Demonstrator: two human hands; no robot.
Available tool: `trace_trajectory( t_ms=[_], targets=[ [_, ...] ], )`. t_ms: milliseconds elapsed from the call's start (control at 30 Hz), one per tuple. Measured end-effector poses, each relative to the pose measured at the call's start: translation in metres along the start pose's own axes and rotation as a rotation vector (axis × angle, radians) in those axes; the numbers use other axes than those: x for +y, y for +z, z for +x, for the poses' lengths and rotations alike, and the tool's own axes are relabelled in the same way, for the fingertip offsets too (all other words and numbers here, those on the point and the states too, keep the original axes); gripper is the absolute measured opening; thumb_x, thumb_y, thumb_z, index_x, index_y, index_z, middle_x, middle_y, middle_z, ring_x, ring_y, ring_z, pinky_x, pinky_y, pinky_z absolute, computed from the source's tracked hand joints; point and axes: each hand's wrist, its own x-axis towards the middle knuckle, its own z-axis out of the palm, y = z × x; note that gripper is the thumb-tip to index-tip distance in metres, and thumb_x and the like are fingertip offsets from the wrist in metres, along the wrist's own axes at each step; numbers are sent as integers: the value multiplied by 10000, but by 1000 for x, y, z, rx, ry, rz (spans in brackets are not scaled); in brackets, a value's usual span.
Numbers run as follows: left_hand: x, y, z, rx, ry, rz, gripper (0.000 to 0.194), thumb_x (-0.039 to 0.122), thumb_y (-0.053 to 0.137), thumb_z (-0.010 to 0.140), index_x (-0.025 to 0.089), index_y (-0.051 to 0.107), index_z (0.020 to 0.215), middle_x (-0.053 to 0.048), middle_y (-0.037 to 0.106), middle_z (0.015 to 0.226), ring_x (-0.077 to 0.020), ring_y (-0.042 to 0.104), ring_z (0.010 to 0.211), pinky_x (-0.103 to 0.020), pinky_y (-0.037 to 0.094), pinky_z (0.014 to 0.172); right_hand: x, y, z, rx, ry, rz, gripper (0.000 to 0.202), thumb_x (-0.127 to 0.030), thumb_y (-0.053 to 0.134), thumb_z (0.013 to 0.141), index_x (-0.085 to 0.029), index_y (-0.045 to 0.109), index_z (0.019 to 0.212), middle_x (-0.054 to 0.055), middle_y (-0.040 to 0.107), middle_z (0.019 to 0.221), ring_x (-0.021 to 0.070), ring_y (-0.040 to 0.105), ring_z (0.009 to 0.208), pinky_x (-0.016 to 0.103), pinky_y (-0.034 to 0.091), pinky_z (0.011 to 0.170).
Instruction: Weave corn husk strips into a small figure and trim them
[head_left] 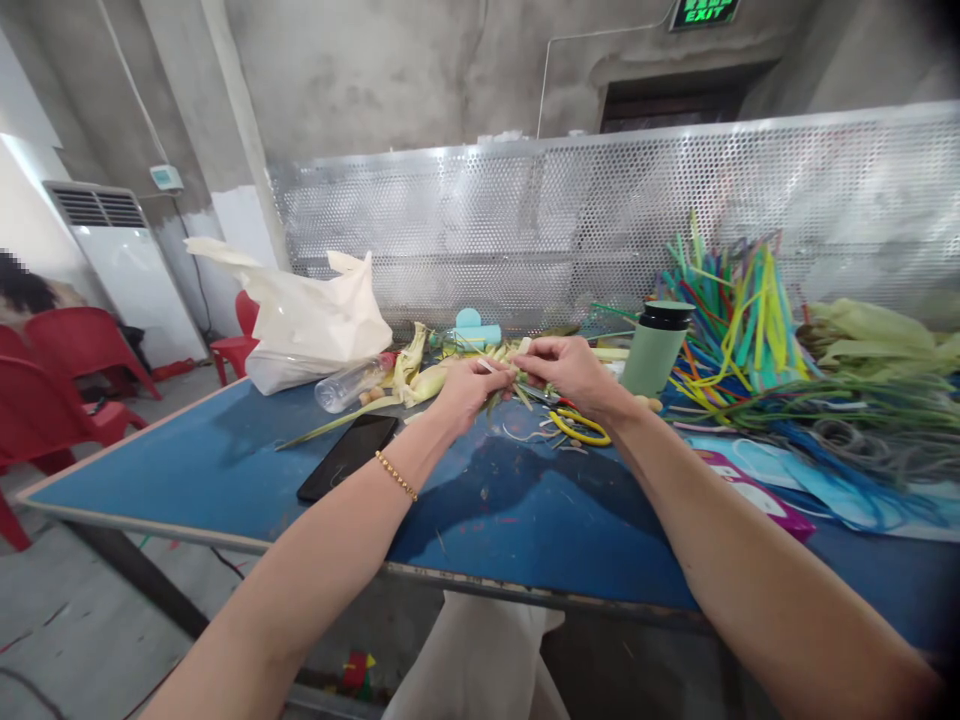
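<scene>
My left hand (pixel 469 388) and my right hand (pixel 566 370) meet over the middle of the blue table (pixel 487 530). Fingers of both are closed on a bundle of pale green husk strips (pixel 517 376), whose thin ends poke out between them. Fingertips partly hide its shape. Just below my right hand lie yellow-handled scissors (pixel 581 427). Left of my left hand are corn husks (pixel 427 382) and a clear plastic bottle (pixel 351 386). A black phone (pixel 349 457) rests beside my left wrist, which wears a gold bead bracelet.
A white plastic bag (pixel 319 320) stands at the back left. To the right are a green cup (pixel 656 350), colourful pipe cleaners (pixel 750 310), green husks (pixel 870 335), coiled cords and a purple packet (pixel 772 505). Perforated metal panels (pixel 480 230) rise behind the table.
</scene>
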Motion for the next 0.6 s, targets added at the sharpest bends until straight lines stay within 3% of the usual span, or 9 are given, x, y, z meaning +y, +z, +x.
trace_trajectory(
  t_ms=[267, 433, 600],
  targets=[
    [-3, 1, 2, -9, 11, 26, 181, 188, 782, 669, 110, 621, 699, -9, 610, 589, -84, 546, 518, -234, 398, 561, -1, 4, 0, 104, -11, -100, 318, -423, 685, 739, -153, 600, 593, -6, 550, 509, 106, 462, 505, 257, 351, 515],
    [-3, 1, 1, 12, 10, 27, 150, 168, 767, 675, 108, 630, 691, -16, 623, 618, -78, 545, 536, -233, 404, 566, -1, 4, 0, 96, -11, -121, 352, -442, 691, 750, -162, 584, 565, 1, 557, 501, 107, 476, 496, 255, 370, 512],
    [1, 0, 2, 34, -17, -37, 189, 181, 798, 653, 103, 631, 689, -3, 610, 625, -78, 555, 540, -239, 431, 589, -1, -1, 0, 77, 46, 21, 329, -471, 703, 751, -148, 663, 703, 26, 630, 613, 109, 533, 514, 245, 419, 504]
  ],
)
